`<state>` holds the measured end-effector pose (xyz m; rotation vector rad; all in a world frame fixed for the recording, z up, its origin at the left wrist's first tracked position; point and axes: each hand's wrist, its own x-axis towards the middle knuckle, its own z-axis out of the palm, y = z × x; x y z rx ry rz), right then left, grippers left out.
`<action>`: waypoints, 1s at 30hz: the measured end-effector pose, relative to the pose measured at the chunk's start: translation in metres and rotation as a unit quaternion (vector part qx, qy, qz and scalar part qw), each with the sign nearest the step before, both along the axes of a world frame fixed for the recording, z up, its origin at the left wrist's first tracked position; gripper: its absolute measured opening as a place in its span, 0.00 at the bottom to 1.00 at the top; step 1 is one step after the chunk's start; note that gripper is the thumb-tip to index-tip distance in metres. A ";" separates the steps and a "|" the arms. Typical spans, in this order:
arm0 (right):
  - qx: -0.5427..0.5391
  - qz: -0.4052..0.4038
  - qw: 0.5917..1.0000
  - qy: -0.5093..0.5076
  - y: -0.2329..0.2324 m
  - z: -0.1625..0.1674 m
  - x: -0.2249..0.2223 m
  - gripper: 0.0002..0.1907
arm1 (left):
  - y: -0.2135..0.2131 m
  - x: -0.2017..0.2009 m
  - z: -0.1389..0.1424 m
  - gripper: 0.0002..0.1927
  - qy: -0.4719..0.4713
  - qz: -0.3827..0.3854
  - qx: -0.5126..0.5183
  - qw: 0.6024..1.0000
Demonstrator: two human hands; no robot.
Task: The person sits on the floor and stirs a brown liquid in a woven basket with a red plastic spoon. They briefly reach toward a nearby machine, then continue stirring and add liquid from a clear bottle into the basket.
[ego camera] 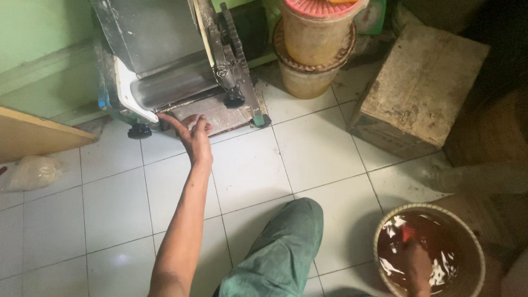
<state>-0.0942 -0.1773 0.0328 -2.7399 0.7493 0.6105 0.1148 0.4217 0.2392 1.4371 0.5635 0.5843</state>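
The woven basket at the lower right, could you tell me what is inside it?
The woven basket holds shiny plastic lining; the right hand reaches in. Anything beneath stays hidden.

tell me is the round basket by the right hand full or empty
Full: the basket holds dark reddish stuff nearly to its rim, and the right hand is plunged into it.

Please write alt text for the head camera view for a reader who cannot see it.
The person's left hand reaches to the tray edge of a metal roller machine on the white tiled floor. Their right hand dips into a lined basket. Stacked plastic buckets and a worn cardboard box stand behind.
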 end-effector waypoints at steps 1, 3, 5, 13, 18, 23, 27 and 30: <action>0.006 -0.003 1.000 0.009 0.011 -0.004 -0.009 0.28 | 0.002 -0.001 -0.004 0.58 -0.001 -0.005 0.025 1.000; 0.007 0.010 0.999 0.036 0.020 -0.006 -0.016 0.27 | 0.008 -0.003 -0.013 0.57 -0.011 -0.017 0.077 0.997; 0.021 0.024 0.997 0.069 0.026 -0.007 -0.029 0.28 | 0.014 0.003 -0.022 0.57 -0.054 -0.017 0.103 0.993; 0.014 -0.035 0.992 0.120 -0.002 0.009 -0.044 0.30 | 0.028 0.021 -0.026 0.50 -0.107 0.012 -0.009 0.994; -0.016 -0.096 0.991 0.088 -0.033 0.022 -0.024 0.31 | 0.015 -0.015 -0.023 0.53 -0.042 -0.011 0.049 0.998; 0.031 -0.122 0.988 0.085 -0.027 0.014 -0.005 0.35 | 0.023 0.010 -0.032 0.53 -0.050 -0.011 0.124 0.991; 0.001 0.016 1.000 -0.007 -0.004 -0.004 0.001 0.29 | 0.035 0.032 -0.042 0.51 -0.028 0.038 0.162 0.986; 0.025 0.031 0.999 0.014 0.010 -0.012 -0.020 0.27 | 0.039 0.002 -0.060 0.37 -0.113 -0.037 0.267 0.956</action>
